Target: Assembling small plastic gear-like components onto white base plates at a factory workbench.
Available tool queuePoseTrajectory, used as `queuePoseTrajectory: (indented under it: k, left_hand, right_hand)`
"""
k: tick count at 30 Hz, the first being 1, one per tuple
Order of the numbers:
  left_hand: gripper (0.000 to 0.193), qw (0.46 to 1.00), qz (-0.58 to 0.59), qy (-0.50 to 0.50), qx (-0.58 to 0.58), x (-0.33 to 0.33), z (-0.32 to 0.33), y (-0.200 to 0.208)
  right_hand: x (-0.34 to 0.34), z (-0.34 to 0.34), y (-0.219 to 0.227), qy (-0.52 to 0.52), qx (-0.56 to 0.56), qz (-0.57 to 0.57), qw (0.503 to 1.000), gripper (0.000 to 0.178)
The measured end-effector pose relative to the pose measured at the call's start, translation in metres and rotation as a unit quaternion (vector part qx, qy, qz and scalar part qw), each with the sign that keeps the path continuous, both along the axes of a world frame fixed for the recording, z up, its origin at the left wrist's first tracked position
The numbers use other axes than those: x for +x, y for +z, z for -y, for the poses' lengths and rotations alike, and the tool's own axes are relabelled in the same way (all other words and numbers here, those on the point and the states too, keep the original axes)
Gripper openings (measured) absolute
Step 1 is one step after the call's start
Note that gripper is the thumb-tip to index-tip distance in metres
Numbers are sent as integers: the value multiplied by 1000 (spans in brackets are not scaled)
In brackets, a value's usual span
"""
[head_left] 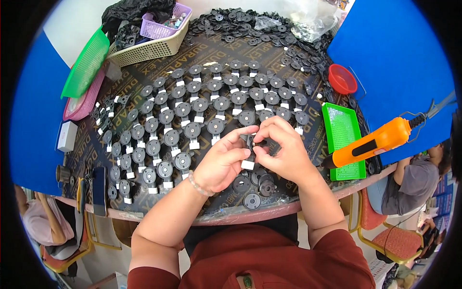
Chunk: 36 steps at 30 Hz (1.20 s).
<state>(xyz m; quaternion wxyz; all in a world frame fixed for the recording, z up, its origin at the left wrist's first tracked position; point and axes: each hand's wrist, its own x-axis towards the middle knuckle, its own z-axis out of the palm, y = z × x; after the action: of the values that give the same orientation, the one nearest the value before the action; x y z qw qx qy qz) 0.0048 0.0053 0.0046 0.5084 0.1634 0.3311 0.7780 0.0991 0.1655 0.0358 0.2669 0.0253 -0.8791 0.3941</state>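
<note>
The black plastic piece with a white block at its lower end [248, 165] was between the two bare hands, above the near edge of the dark printed desk [211, 207]. The left hand [222, 161] grasped it between thumb and fingers, seemingly to steady it. The right hand [281, 144] had its thumb and forefinger bent against the piece's upper part; whether they gripped it or merely pressed on it, I could not tell. Holding it low and close probably kept small details within sight.

Round black discs with white blocks [191, 130] lay in curved rows, most white ends turned toward the person, likely for tidy spacing and easy reach. The heap of loose black plastic parts [240, 31] sat at the far edge, perhaps to leave the middle free for those rows. The orange power tool with a black grip [373, 144] slanted over the green rectangular mesh tray [339, 123], apparently within reach of the right hand.

Counted: one piece held, roughly fifty in the rows, at least four loose black discs [252, 201] near the person, one tool, one green tray and one round red plastic bowl [342, 79]. The heap overlapped too much to count.
</note>
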Motion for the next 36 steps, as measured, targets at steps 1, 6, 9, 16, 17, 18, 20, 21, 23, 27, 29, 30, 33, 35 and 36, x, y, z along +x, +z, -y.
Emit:
queuePoseTrajectory:
  k: [1, 6, 9, 16, 17, 18, 20, 21, 23, 27, 29, 30, 33, 35, 36]
  left_hand:
    - [47, 1000, 1, 0, 0, 0, 0, -2]
    - [48, 1000, -15, 8, -25, 2, 0, -5]
    - [47, 1000, 15, 14, -22, 6, -1, 3]
    - [34, 994, 36, 92, -52, -10, 3, 4]
    - [33, 991, 11, 119, -54, -12, 3, 2]
    - [31, 989, -10, 135, -60, -14, 3, 1]
    - [30, 987, -16, 142, -68, -17, 3, -1]
    - [29, 986, -22, 149, -77, -17, 3, -1]
    - [30, 986, -19, 147, -74, -18, 2, 1]
    - [28, 983, -47, 153, -86, -14, 1, 2]
    - [31, 986, -12, 158, -60, -16, 2, 0]
    - [35, 986, 23, 163, -34, -16, 2, -1]
    - [40, 988, 14, 148, -51, -12, 1, -1]
    - [39, 993, 37, 105, -45, -10, 1, -5]
    - [39, 993, 39, 105, -48, -8, 0, -9]
  right_hand:
    - [0, 0, 1, 2, 0, 7, 1000, 19]
    - [2, -1, 3, 14, -3, 26, 1000, 19]
    - [1, -2, 2, 18, 6, 23, 1000, 19]
    - [2, -12, -1, -46, -28, 101, 993, 14]
    - [3, -13, 1, -30, -16, 187, 982, 20]
    - [3, -13, -1, 13, 44, 193, 980, 25]
    - [2, -11, -7, 100, 124, 229, 960, 43]
    - [3, -7, -12, 105, 132, 232, 958, 47]
    - [4, 1, -16, 110, 145, 236, 955, 51]
    - [1, -1, -23, 116, 157, 257, 946, 50]
    - [1, -6, -16, 85, 128, 230, 961, 44]
    - [1, -8, -8, 35, 112, 223, 968, 45]
    - [2, -8, 2, -48, 13, 92, 995, 47]
    - [1, -4, -3, -21, 2, 43, 999, 49]
    - [1, 0, -8, -13, -6, 39, 999, 50]
